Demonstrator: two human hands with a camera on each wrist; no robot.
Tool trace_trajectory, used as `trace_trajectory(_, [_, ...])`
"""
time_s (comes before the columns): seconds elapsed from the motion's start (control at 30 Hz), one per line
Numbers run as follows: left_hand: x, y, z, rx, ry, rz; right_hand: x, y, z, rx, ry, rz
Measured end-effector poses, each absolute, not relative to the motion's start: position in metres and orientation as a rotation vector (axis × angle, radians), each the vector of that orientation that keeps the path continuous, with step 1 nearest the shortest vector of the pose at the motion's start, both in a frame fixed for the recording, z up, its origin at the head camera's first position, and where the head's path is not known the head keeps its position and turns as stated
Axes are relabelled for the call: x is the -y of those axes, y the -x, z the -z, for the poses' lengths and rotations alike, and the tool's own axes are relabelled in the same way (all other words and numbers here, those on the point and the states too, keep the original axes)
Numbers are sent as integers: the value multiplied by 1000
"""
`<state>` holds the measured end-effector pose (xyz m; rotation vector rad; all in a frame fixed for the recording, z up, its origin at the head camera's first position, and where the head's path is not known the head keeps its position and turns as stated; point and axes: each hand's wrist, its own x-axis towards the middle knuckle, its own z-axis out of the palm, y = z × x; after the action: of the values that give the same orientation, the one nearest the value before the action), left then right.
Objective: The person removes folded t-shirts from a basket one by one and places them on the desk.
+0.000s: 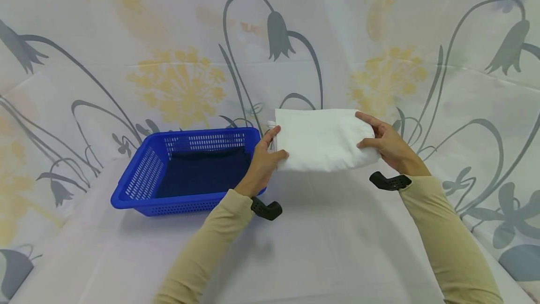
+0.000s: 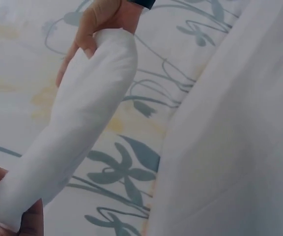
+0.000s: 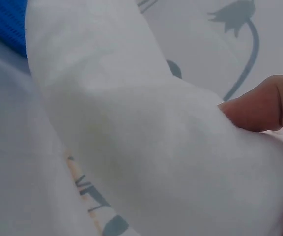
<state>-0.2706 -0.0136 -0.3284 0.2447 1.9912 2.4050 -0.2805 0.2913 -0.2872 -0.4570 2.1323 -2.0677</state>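
Note:
A folded white cloth (image 1: pixel 322 140) is held up in the air between both hands, above the white-covered surface. Its left end is gripped by the left hand (image 1: pixel 262 165), thumb on the near face. At the opposite end the right hand (image 1: pixel 392 147) pinches the cloth between thumb and fingers. In the left wrist view the cloth (image 2: pixel 82 113) looks thick, rounded and layered. The right wrist view shows the right thumb (image 3: pixel 259 105) pressing on the cloth (image 3: pixel 131 123); the other fingers there are mostly hidden.
Just left of the left hand, a blue plastic basket (image 1: pixel 131 203) with perforated walls stands on the white cover (image 1: pixel 320 247). Dark navy fabric (image 1: pixel 206 172) lies inside it. A flower-printed curtain (image 1: pixel 177 27) rises behind.

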Motion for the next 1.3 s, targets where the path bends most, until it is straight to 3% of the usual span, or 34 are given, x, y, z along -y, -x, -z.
trace_trajectory(1.3, [-59, 284, 395, -2087, 9, -2303, -341, 312, 351, -2367, 211, 1767])
